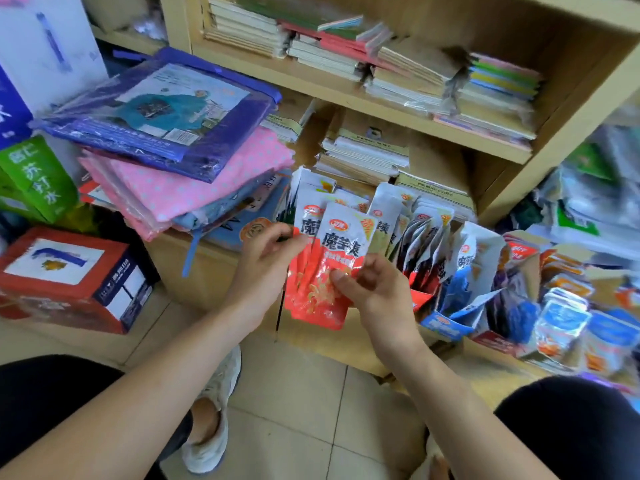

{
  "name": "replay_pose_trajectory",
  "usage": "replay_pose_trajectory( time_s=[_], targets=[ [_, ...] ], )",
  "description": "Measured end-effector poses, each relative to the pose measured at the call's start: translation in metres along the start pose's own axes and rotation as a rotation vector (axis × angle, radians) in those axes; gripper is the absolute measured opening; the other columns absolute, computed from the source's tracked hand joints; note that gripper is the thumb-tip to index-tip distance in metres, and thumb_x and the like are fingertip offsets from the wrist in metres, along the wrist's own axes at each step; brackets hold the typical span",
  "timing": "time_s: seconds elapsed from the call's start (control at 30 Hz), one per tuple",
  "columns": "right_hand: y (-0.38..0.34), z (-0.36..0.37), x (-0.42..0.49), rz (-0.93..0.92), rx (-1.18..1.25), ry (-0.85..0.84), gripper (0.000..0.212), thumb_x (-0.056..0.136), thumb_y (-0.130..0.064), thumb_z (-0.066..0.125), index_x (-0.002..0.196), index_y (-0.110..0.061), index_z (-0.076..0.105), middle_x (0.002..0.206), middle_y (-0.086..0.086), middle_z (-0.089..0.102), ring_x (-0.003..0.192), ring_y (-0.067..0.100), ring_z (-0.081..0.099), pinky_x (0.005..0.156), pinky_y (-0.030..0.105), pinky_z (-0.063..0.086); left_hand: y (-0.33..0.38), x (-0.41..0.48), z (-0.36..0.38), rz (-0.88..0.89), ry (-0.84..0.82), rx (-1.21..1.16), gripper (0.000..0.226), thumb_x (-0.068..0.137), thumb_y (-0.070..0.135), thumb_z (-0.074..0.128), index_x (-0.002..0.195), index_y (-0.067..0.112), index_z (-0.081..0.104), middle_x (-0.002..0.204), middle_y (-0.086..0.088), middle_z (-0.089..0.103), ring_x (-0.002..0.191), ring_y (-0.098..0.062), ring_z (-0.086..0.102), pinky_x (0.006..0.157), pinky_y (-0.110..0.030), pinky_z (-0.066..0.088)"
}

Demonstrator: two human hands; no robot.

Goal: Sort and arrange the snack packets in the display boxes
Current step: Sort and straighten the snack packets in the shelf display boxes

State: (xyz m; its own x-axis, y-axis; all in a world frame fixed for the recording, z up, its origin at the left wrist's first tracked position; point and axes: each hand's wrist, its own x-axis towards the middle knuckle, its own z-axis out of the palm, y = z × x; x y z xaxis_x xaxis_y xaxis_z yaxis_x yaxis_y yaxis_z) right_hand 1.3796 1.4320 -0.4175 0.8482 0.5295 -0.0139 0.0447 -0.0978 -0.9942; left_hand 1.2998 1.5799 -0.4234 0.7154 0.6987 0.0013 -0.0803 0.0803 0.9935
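Observation:
I hold a small stack of red-and-white snack packets (332,258) upright in front of the low shelf. My left hand (266,258) pinches the stack's left edge near the top. My right hand (370,285) grips the front packet near its lower right, thumb across the red part. Behind the stack, more packets of the same kind (388,209) stand in a display box. To the right, a red box (420,296) holds dark-and-red packets, and a blue box (446,325) holds blue-and-white packets (474,271).
More orange and blue packets (568,306) fill boxes at the far right. Stacked notebooks (363,154) lie on the wooden shelves behind. Wrapped raincoats (166,133) pile up at left above a red carton (69,275). Tiled floor and my shoe (211,410) are below.

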Motion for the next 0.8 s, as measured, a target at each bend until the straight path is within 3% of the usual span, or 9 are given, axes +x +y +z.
replay_pose_trajectory(
  time_s=[0.07,0.2,0.3,0.37,0.43,0.5,0.6,0.7,0.8],
  targets=[
    [0.000,-0.016,-0.007,0.039,0.034,0.050,0.018,0.087,-0.005,0.075,0.095,-0.002,0.059,0.085,0.023,0.073,0.073,0.030,0.070,0.075,0.060,0.057,0.000,0.001,0.005,0.039,-0.006,0.052,0.005,0.088,0.020,0.068,0.084,0.016,0.068,0.087,-0.021,0.068,0.074,-0.021,0.060,0.071,-0.038,0.043],
    [-0.003,-0.062,-0.017,-0.005,0.070,0.216,0.010,0.092,-0.007,0.069,0.095,-0.008,0.060,0.078,0.013,0.075,0.073,0.023,0.070,0.070,0.045,0.060,0.001,-0.001,0.023,0.174,0.016,0.133,0.006,0.091,0.010,0.071,0.095,0.013,0.069,0.083,-0.008,0.072,0.078,-0.017,0.068,0.071,-0.039,0.053],
    [0.003,-0.102,-0.017,-0.117,-0.063,0.436,0.014,0.093,-0.022,0.071,0.103,-0.014,0.065,0.069,0.017,0.069,0.067,0.016,0.060,0.066,0.042,0.055,-0.006,0.004,0.043,0.219,0.043,0.099,0.014,0.089,0.024,0.072,0.089,0.035,0.064,0.089,-0.004,0.071,0.087,-0.026,0.071,0.075,-0.058,0.059],
    [0.004,-0.122,-0.013,-0.178,-0.126,0.554,0.019,0.092,-0.031,0.069,0.099,-0.014,0.066,0.071,0.025,0.065,0.065,0.015,0.053,0.063,0.039,0.048,-0.012,0.009,0.059,0.237,0.062,0.071,0.015,0.086,0.031,0.070,0.083,0.042,0.059,0.089,-0.004,0.068,0.089,-0.027,0.070,0.075,-0.061,0.058],
    [0.002,-0.136,-0.007,-0.237,-0.161,0.637,0.014,0.093,-0.028,0.068,0.091,-0.014,0.065,0.070,0.018,0.068,0.064,0.014,0.056,0.060,0.037,0.049,-0.016,0.015,0.077,0.289,0.082,0.072,0.017,0.087,0.029,0.069,0.083,0.040,0.057,0.081,0.002,0.064,0.079,-0.015,0.067,0.074,-0.052,0.059],
    [-0.002,-0.145,-0.001,-0.277,-0.163,0.683,0.011,0.093,-0.024,0.068,0.095,-0.013,0.065,0.074,0.005,0.071,0.061,0.004,0.059,0.057,0.029,0.051,-0.019,0.019,0.095,0.369,0.105,0.097,0.020,0.090,0.020,0.070,0.084,0.032,0.055,0.078,0.008,0.062,0.073,-0.002,0.062,0.070,-0.034,0.054],
    [-0.007,-0.156,0.012,-0.330,-0.198,0.677,0.012,0.095,-0.016,0.067,0.097,-0.005,0.063,0.074,0.006,0.068,0.054,-0.003,0.056,0.053,0.014,0.045,-0.023,0.024,0.117,0.455,0.176,0.160,0.016,0.093,0.014,0.071,0.087,0.019,0.057,0.080,0.017,0.064,0.076,0.001,0.065,0.070,-0.025,0.051],
    [-0.008,-0.163,0.028,-0.338,-0.233,0.676,0.016,0.094,-0.021,0.069,0.097,-0.006,0.063,0.078,0.005,0.070,0.062,0.000,0.063,0.054,0.020,0.050,-0.034,0.029,0.132,0.491,0.178,0.225,0.014,0.093,0.027,0.068,0.088,0.021,0.056,0.079,0.014,0.065,0.075,-0.016,0.071,0.066,-0.041,0.056],
    [-0.009,-0.163,0.040,-0.378,-0.264,0.669,0.012,0.092,-0.025,0.069,0.095,-0.016,0.062,0.087,0.004,0.074,0.077,0.012,0.072,0.062,0.031,0.059,-0.045,0.030,0.144,0.484,0.106,0.361,0.020,0.090,0.022,0.071,0.087,0.029,0.053,0.082,0.005,0.069,0.076,-0.015,0.070,0.068,-0.045,0.056]
  ],
)
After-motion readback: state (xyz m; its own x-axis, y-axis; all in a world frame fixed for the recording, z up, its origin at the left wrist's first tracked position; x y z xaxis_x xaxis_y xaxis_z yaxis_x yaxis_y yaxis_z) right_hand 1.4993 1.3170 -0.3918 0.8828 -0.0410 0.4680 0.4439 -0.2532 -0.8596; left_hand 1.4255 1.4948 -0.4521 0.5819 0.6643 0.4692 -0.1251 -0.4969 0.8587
